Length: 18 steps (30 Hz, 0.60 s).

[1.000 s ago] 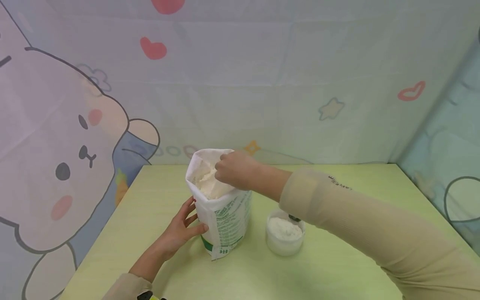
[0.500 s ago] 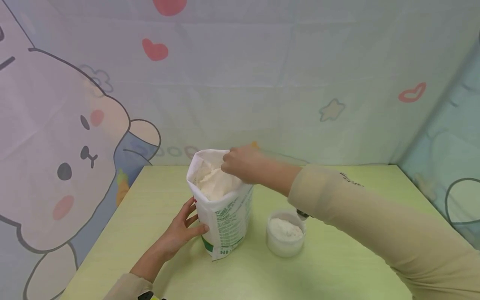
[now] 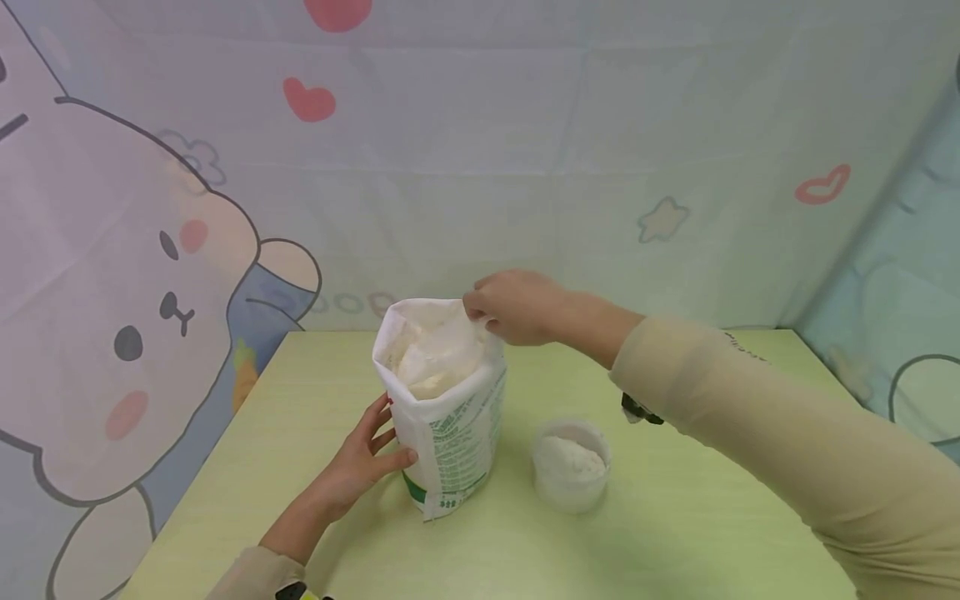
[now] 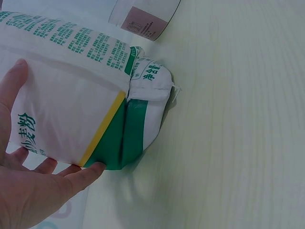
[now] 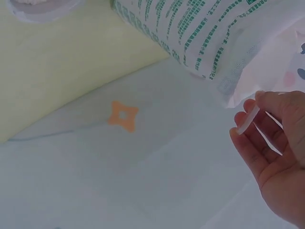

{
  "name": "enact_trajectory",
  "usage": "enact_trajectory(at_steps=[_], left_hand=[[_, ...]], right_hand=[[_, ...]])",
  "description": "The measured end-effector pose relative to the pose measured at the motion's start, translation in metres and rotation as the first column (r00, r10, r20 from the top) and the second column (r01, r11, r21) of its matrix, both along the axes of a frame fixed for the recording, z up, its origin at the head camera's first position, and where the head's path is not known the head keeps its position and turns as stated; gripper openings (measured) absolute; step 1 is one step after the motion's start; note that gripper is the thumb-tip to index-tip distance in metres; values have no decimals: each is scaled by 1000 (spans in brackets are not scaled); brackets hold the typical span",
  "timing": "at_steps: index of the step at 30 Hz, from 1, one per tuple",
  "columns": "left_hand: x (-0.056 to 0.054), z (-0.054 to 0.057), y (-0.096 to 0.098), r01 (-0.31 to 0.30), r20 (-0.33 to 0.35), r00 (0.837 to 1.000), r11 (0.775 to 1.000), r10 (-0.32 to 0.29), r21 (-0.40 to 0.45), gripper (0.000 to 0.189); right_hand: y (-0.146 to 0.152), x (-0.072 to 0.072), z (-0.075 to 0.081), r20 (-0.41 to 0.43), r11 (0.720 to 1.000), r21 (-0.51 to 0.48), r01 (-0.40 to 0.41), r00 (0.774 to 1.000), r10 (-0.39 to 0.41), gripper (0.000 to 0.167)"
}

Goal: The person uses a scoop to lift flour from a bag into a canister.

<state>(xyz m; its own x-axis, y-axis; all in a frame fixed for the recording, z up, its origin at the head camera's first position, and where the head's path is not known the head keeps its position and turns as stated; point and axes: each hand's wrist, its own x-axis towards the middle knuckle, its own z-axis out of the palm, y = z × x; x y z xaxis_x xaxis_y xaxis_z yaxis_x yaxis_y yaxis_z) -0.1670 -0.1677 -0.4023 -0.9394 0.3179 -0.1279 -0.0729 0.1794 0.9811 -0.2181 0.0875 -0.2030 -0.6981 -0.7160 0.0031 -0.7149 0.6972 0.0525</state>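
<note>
An upright flour bag (image 3: 461,450), white with green print, stands with its top rolled open and pale flour (image 3: 431,385) inside. My left hand (image 3: 360,462) grips its lower left side, thumb on the front and fingers spread along the side; the left wrist view shows the bag's green and yellow base band (image 4: 112,138). At the bag's right rim, my right hand (image 3: 517,307) pinches the thin white handle (image 5: 249,119) of what looks like a scoop, its far end hidden by the bag wall in the right wrist view.
A round tub (image 3: 572,497) heaped with flour stands right of the bag, under my right forearm; the left wrist view shows a pink label (image 4: 144,23) on it. The pale table (image 3: 675,542) ends at a printed cloth backdrop (image 3: 480,167) behind the bag.
My right hand has moved right and up, from over the flour to the bag's right rim, uncovering more of the bag's mouth. The left hand, bag and tub stay in place.
</note>
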Motion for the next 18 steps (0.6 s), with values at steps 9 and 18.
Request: enact_trajectory(at_steps=[9, 18], left_hand=[[0, 1, 0, 2, -7, 1000, 1000, -2, -17, 91], [-2, 0, 0, -3, 0, 1000, 1000, 3, -25, 92]], right_hand=[[12, -5, -7, 54, 991, -134, -26, 998, 33, 7], [24, -8, -15, 97, 974, -225, -27, 994, 50, 6]])
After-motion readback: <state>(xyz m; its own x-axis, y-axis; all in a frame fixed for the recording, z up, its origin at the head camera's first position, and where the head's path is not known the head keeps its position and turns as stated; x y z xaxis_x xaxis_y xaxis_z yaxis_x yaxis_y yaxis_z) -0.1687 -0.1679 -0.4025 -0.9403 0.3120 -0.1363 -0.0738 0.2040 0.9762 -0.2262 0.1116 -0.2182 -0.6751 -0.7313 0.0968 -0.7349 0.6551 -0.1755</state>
